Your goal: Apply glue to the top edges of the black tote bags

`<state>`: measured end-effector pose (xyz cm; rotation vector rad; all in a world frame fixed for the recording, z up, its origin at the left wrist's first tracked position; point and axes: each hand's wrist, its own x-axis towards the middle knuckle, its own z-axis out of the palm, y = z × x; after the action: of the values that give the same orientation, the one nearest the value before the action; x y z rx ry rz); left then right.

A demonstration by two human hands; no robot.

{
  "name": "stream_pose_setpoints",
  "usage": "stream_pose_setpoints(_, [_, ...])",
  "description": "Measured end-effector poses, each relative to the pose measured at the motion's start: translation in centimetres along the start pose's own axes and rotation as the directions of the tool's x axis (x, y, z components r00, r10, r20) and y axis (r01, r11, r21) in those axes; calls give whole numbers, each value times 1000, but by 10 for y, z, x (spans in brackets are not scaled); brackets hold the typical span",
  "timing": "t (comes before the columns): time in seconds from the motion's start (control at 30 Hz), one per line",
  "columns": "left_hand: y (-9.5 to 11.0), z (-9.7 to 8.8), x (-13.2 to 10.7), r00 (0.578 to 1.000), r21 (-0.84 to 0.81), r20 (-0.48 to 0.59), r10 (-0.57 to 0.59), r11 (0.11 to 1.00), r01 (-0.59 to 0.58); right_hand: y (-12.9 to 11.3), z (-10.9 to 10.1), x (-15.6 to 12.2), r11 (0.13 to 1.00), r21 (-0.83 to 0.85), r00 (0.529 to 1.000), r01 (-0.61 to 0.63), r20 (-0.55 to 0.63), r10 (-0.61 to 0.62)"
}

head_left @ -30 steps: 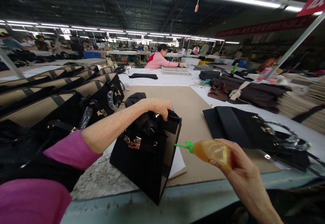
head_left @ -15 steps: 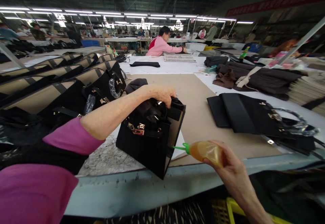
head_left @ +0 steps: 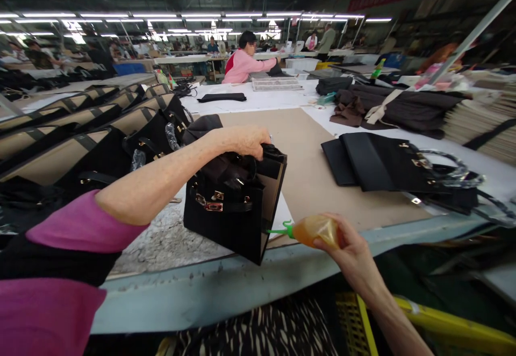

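Note:
A black handbag [head_left: 221, 224] with gold-coloured clasp hardware stands near the table's front edge, its beige inner side showing at the right. My left hand [head_left: 256, 140] reaches across and grips the bag's top edge, fingers bent over it. In my right hand [head_left: 349, 243] is a soft squeeze bottle [head_left: 314, 230] of amber liquid, probably glue, lying nearly level. Its green nozzle [head_left: 282, 230] points left, and the tip is at the open side of the bag near the bottom. Whether liquid is coming out cannot be seen.
Rows of unfinished black bags [head_left: 68, 151] stand at the left. Flat black bag parts with wrapped handles [head_left: 387, 165] lie at the right, before dark folded cloth [head_left: 387, 106]. Brown board [head_left: 306, 168] covers the middle. A co-worker in pink [head_left: 245, 63] sits opposite. A yellow crate [head_left: 357, 321] is below.
The view has shifted slightly, so most things appear a little left and higher. The nozzle stays at the bag's side, and both hands keep their hold. The co-worker's arms have moved.

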<state>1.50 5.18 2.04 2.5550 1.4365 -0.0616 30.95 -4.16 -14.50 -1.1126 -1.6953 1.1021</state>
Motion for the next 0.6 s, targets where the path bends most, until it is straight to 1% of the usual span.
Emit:
stream_pose_setpoints(0.1, [9, -6, -15, 997, 124, -70, 11, 992, -2, 6, 3, 2, 976, 207, 997, -67, -20, 72])
stream_pose_setpoints(0.2, [16, -15, -37, 992, 218, -127, -1, 975, 29, 9, 6, 6, 902, 415, 987, -120, -46, 152])
stream_pose_setpoints(0.27, [20, -21, -53, 986, 270, -166, -1, 962, 46, 9, 8, 10, 855, 502, 982, -129, -52, 179])
stream_pose_setpoints(0.33, [22, -27, -65, 980, 329, -199, -18, 941, 84, 8, 11, 14, 830, 545, 982, -123, -53, 180])
stream_pose_setpoints(0.43, [23, -30, -75, 966, 409, -233, -108, 891, 198, 8, 17, 22, 820, 562, 984, -107, -57, 168])
stream_pose_setpoints(0.5, [25, -27, -76, 953, 446, -246, -175, 853, 271, 10, 22, 29, 841, 534, 988, -87, -61, 141])
stream_pose_setpoints(0.6, [28, -12, -74, 937, 470, -240, -254, 814, 341, 16, 30, 40, 881, 471, 992, -52, -77, 100])
